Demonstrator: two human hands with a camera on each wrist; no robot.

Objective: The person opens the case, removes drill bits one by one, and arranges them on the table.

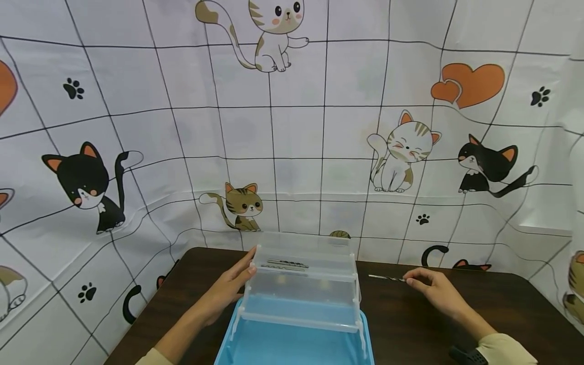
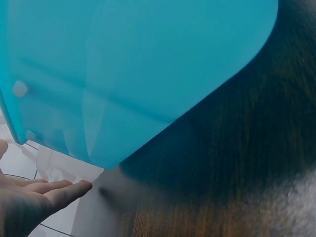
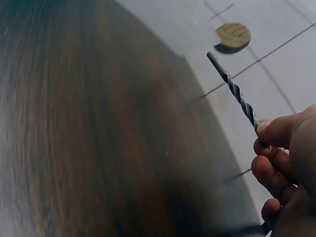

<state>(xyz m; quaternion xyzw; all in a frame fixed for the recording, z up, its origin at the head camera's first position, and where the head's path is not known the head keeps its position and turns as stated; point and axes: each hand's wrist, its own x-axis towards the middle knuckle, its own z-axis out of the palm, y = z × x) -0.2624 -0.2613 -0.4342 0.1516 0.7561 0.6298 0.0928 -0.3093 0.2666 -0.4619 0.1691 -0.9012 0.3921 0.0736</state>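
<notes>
In the head view my right hand (image 1: 431, 289) pinches a metal drill bit (image 1: 387, 278) by its fluted end, over the right side of the table. The right wrist view shows the same drill bit (image 3: 237, 94) with its smooth shank pointing away from my fingers. My left hand (image 1: 228, 289), fingers fairly straight, rests against the left side of a clear plastic tray (image 1: 303, 281) raised over a blue box (image 1: 296, 350). From the left wrist, that hand (image 2: 34, 200) appears beside the box wall (image 2: 148, 64). Several drill bits (image 1: 287, 264) lie in the clear tray's upper part.
The dark brown wooden table (image 1: 401, 324) has its far edge close to a white curtain (image 1: 296, 132) printed with grid lines and cats. Clear arms (image 1: 362, 334) link the raised tray to the blue box.
</notes>
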